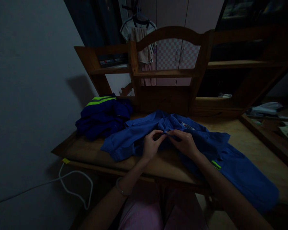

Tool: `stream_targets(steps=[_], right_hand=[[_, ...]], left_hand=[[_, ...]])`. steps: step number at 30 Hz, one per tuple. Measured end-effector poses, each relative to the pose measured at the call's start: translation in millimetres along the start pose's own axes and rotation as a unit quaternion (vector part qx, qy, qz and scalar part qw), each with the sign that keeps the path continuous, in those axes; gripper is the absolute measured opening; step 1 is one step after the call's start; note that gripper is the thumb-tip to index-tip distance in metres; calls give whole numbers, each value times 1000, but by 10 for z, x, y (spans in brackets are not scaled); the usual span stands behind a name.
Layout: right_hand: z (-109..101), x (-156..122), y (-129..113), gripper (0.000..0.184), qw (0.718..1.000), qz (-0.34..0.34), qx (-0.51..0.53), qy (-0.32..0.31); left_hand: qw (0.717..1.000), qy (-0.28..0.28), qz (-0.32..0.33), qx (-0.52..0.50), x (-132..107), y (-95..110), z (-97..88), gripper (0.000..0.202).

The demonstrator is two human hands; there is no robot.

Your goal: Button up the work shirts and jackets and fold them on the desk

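A blue work jacket (244, 169) lies spread over the wooden desk, one sleeve reaching toward the right front edge. It has a small patch (188, 126) on the chest and a short yellow-green stripe. My left hand (154, 142) pinches the cloth at the jacket's front with thumb and forefinger. Close against it, my right hand (182, 140) pinches the same spot from the other side. The fingertips of both hands nearly meet there, and whatever small part lies between them is too dark to make out.
A heap of darker blue clothing (103, 116) with yellow-green stripes sits at the desk's left end. The desk's wooden shelf frame (165, 75) rises behind the jacket. A white cable (75, 172) hangs at the front left corner. Papers (266, 108) lie at the far right.
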State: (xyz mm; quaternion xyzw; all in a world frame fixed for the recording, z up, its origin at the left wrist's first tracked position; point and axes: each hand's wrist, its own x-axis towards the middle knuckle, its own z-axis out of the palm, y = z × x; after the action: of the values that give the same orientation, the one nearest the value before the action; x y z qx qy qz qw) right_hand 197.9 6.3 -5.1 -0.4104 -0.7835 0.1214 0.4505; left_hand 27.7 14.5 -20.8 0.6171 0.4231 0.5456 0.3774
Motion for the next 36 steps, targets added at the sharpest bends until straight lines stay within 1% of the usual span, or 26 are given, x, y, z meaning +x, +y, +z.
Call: stream_targets(steps=[3,5,7,10,14,17,20,22,23,24,27,28,30,33,36], right_hand=[[-26,-3,-58,18,1000,-11,15,-17],[-43,-2,-101,21,999,-14,21,-30],[-46,-3,-129,22,999,-12,18,-37],[-21,-11,-131,22,999,-13,5,-33],[17,-14,-89,21,998,-19,-50,-32],[20,-10,-36,22,993,-22,-103,-45],[17,-16,38,31,980,-2,-174,-102],[11,-24,81,33,971,10,-202,-129],[2,-26,92,31,972,16,-200,-125],[-11,-23,94,28,977,25,-185,-107],[-83,10,40,22,993,59,-98,-7],[-112,27,11,21,995,67,-68,26],[-162,62,-43,20,995,75,-21,66],[-205,100,-73,18,990,93,10,103],[-238,124,-77,18,984,112,17,140]], left_hand=[[1000,-3,5,-10,11,-24,-16,22],[1000,4,17,11,4,-12,-24,18],[997,17,38,57,-9,27,-31,14],[986,34,86,139,-32,98,-39,8],[971,29,123,205,-59,133,-32,11],[965,11,124,233,-79,98,-10,12],[962,-3,101,254,-78,42,-12,11],[964,-28,84,250,-60,9,-49,12],[966,-43,79,243,-47,-3,-80,14],[967,-58,77,236,-33,-14,-115,17],[966,-93,84,227,0,-37,-222,26],[964,-104,86,227,6,-44,-247,26],[963,-125,89,221,10,-51,-270,21],[971,-122,91,184,4,-8,-249,14],[977,-99,103,159,-12,152,-221,16]])
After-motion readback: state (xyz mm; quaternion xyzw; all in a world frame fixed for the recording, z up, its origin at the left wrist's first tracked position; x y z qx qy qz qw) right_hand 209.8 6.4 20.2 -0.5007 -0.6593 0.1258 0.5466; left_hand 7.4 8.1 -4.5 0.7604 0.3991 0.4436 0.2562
